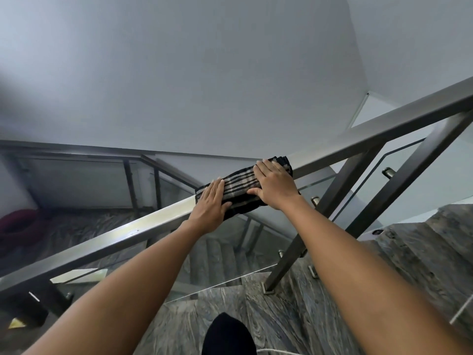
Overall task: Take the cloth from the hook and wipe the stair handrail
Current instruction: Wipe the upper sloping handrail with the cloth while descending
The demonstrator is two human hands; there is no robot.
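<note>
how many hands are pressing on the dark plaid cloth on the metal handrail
2. The left hand lies flat on the lower end of the dark plaid cloth; the right hand lies flat on its upper end, both over the grey metal stair handrail.

Two bare forearms, no sleeves; hands without rings, watch or gloves.
</note>
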